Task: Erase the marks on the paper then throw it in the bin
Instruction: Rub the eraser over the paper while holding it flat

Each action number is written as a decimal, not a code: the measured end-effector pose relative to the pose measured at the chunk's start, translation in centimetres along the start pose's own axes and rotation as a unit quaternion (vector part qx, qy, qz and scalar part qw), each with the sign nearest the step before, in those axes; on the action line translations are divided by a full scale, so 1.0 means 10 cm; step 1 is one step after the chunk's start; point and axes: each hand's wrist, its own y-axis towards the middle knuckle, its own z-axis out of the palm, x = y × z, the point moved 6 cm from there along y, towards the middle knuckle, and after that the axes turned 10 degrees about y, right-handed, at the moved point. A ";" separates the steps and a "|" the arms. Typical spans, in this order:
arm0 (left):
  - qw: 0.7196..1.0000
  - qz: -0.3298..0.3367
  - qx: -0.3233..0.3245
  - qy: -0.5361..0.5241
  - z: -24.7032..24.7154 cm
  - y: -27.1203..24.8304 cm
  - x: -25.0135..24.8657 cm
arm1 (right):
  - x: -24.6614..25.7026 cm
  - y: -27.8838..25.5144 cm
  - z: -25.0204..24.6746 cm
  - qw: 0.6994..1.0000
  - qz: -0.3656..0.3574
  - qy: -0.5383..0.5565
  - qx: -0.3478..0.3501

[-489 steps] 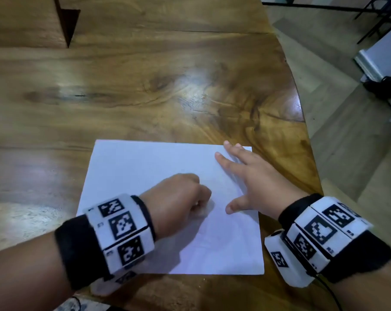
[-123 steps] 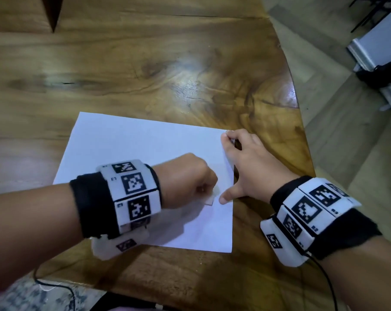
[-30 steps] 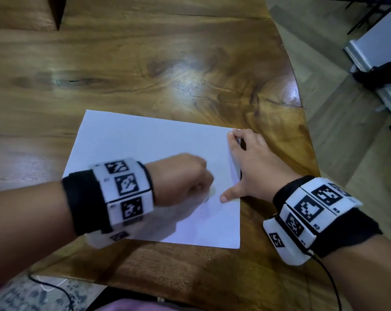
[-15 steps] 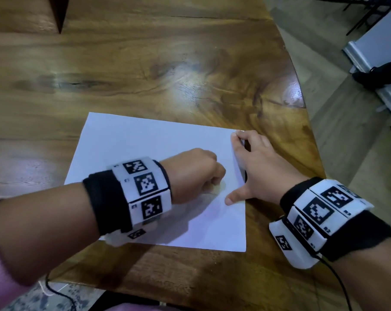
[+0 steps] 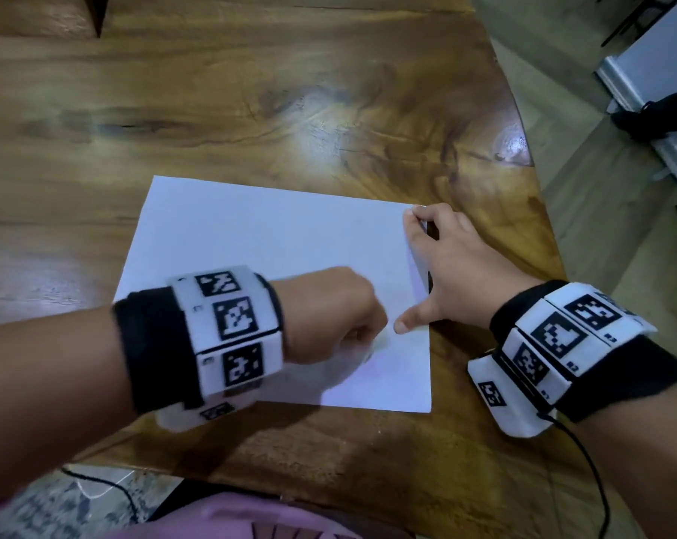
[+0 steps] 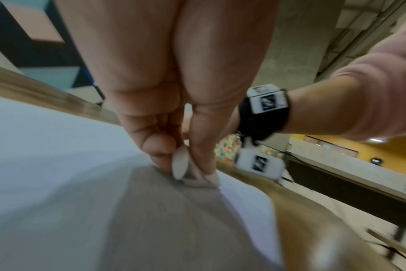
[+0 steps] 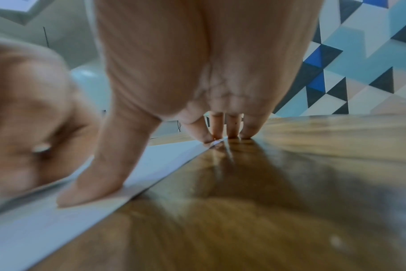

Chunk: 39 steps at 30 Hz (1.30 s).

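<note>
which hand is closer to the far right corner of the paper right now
Right. The right hand has its fingertips pressing at that corner of the paper; the left hand grips an eraser nearer the near edge.

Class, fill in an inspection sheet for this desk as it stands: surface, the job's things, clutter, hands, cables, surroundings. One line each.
Surface: glossy wooden table, with glare patches.
Job's things: white paper lies flat near the table's right edge; a small pale eraser touches it; marks too faint to judge; no bin in view.
Clutter: nothing seen.
Hands: left hand pinches the eraser against the sheet; right hand rests fingertips at the paper's far right corner and thumb on its right edge.
Cables: a black cable hangs from the right wrist unit; another lies on the floor at lower left.
Surroundings: tiled floor, a dark object beside a white unit, a patterned wall.
</note>
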 end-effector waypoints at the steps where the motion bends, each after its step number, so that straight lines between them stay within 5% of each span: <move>1: 1.000 0.003 0.024 -0.008 0.07 -0.09 -0.02 | 0.00 0.00 0.00 1.000 0.000 0.001 0.000; 3: 0.999 -0.004 0.054 -0.005 0.12 -0.14 0.00 | 0.01 0.00 0.01 1.000 0.000 0.001 -0.001; 9: 0.999 -0.023 -0.022 0.021 -0.12 0.17 0.05 | 0.01 -0.01 0.00 1.000 0.001 0.001 -0.001; 15: 0.997 -0.015 0.071 -0.009 0.13 -0.23 0.08 | 0.00 -0.01 0.01 1.000 0.007 -0.003 0.001; 21: 1.000 -0.014 -0.017 0.007 -0.10 0.06 0.08 | 0.00 -0.02 0.00 1.000 0.011 -0.006 0.005; 25: 1.000 0.005 0.022 -0.009 0.11 -0.26 0.13 | 0.00 -0.01 0.00 1.000 0.010 -0.007 0.004; 32: 0.993 -0.066 0.084 -0.055 0.13 -0.30 0.17 | -0.02 -0.10 0.11 0.998 0.000 -0.009 0.059; 34: 0.997 -0.045 0.066 -0.015 0.01 -0.21 0.12 | -0.02 -0.12 0.14 0.997 -0.004 -0.032 0.070; 39: 0.992 -0.115 -0.055 -0.005 -0.39 0.29 0.13 | -0.02 -0.10 0.18 0.996 -0.004 -0.048 0.071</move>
